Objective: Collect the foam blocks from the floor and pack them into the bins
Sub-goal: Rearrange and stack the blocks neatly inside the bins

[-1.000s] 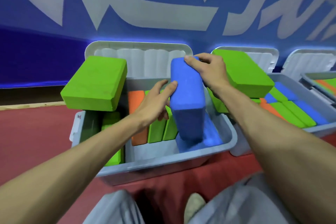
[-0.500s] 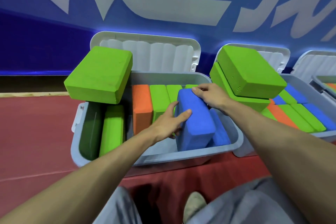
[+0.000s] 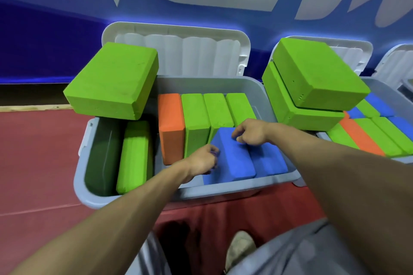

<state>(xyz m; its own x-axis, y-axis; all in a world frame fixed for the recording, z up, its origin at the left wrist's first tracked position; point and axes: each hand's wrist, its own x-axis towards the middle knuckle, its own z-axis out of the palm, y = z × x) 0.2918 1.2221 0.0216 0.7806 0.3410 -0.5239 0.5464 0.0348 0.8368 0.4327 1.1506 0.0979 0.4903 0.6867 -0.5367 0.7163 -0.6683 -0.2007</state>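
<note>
At the bin's (image 3: 223, 192) front wall, left hand (image 3: 201, 163) grips the soft, light blue block's (image 3: 234, 161) side, curled right hand (image 3: 251, 133) presses its top.

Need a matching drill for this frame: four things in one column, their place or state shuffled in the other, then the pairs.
Things
1. orange block
2. left blue block
3. white lid
4. big green block at left

States
A. right hand rests on it
B. stands open behind the grey bin
C. perched on the bin's left rear rim
D. on edge in the bin, beside a row of green blocks

Pairs: 1-D, 2-A, 3-B, 4-C
</note>
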